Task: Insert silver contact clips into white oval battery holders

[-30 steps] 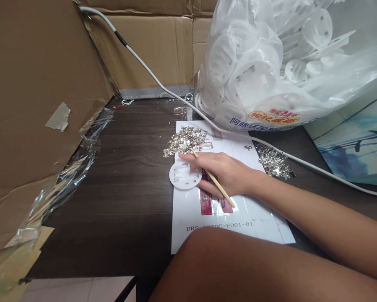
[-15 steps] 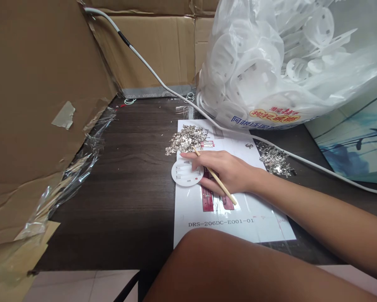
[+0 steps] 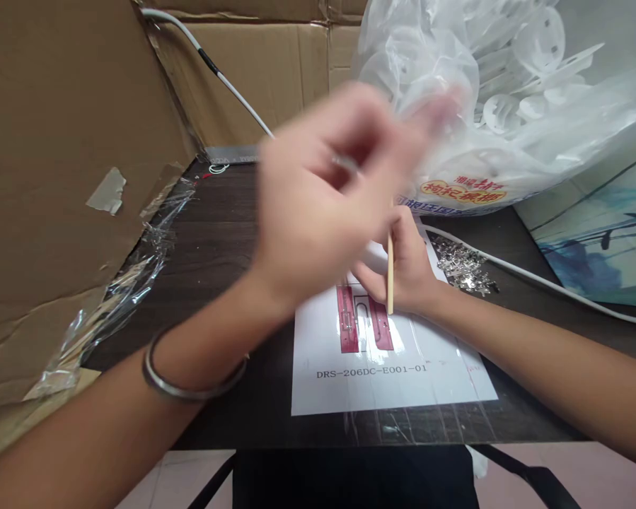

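Note:
My left hand [image 3: 318, 191] is raised over the table, in front of the clear plastic bag [image 3: 509, 162] of white plastic discs. Motion smears its fingers, and whether they hold anything cannot be made out. A dark bangle [image 3: 190, 392] circles that wrist. Lower and to the right, my right hand [image 3: 410, 265] grips a thin wooden stick [image 3: 390, 276], which stands nearly upright. It rests over the printed sheet [image 3: 322, 392], whose red pictures show below the fingers. My left hand covers the area left of the right fingertips, so a disc there cannot be made out.
Small metal pieces [image 3: 463, 267] lie heaped right of the sheet. A white cable [image 3: 535, 276] crosses the table. Cardboard walls [image 3: 73, 106] stand at the left and back. A blue-patterned panel [image 3: 604, 240] is at the right, and a black chair seat [image 3: 349, 477] below the front edge.
My left hand has come up across the view towards the bag, hiding the metal heap and the white disc. My right hand has shifted slightly, turning the stick more upright. The bare limb at the front is gone.

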Demonstrator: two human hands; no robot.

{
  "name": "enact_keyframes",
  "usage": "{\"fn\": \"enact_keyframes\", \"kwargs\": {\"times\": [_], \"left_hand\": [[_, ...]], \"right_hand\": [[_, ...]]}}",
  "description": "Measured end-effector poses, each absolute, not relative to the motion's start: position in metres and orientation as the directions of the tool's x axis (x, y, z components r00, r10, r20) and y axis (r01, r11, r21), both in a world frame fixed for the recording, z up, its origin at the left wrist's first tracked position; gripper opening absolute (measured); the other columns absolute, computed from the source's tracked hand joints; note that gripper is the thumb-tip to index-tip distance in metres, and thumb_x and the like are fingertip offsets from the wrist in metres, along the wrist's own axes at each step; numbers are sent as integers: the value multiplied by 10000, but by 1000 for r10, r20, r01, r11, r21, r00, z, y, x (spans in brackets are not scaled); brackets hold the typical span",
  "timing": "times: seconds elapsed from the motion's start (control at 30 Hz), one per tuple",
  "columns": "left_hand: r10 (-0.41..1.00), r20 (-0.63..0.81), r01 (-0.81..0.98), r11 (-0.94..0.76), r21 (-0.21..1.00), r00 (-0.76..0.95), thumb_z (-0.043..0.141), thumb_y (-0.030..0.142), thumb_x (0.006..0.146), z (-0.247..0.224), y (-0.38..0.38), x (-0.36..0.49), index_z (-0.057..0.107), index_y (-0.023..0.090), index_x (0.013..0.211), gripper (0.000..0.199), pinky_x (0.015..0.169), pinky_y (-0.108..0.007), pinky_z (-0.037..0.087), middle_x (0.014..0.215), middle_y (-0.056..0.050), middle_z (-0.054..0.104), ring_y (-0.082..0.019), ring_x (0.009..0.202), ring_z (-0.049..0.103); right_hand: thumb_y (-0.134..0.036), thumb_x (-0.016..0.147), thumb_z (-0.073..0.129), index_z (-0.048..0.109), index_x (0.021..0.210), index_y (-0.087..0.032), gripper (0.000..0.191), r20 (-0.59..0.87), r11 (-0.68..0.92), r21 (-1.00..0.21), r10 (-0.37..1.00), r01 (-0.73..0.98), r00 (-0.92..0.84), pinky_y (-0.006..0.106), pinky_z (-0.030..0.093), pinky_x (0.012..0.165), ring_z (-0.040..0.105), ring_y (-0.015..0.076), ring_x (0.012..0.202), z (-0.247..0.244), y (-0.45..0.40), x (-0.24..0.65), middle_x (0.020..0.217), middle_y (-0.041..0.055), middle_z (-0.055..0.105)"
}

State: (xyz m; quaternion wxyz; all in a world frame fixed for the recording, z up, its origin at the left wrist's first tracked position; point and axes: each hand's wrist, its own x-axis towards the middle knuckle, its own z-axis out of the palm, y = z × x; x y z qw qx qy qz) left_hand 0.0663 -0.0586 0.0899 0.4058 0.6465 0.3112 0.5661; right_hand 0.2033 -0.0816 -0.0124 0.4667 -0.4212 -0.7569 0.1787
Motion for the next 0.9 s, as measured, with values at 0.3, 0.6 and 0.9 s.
{"fn": "enact_keyframes", "kwargs": {"times": [0.3, 0.6, 0.9], "left_hand": [[775, -38, 79, -15, 997, 631, 805, 488, 823, 39, -20, 32, 729, 180, 851, 318, 358, -231, 302, 641, 7, 604, -73, 467, 454], [979, 120, -97, -104, 990, 168, 796, 441, 815, 24, -4, 9, 802, 229, 902, 230, 288, -205, 325, 722, -25, 692, -81, 454, 507], [969, 144, -64, -134, 989, 200, 714, 421, 871, 12, -9, 10, 810, 203, 1029, 286, 320, -223, 323, 689, -14, 669, -81, 417, 485]], "right_hand": [[-226, 961, 639, 426, 1272, -277, 380, 737, 788, -458, 596, 413, -319, 586, 472, 1214, 307, 316, 1617, -10, -79, 211, 1656, 160, 416], [-506, 1135, 228, 561, 762, -241, 565, 760, 617, -385, 634, 687, -144, 418, 523, 690, 564, 231, 771, 8, -86, 210, 782, 60, 478], [-260, 1034, 486, 665, 870, -201, 250, 533, 347, -484, 845, 803, -44, 339, 390, 602, 538, 182, 628, 13, -72, 196, 689, 22, 604]]}}
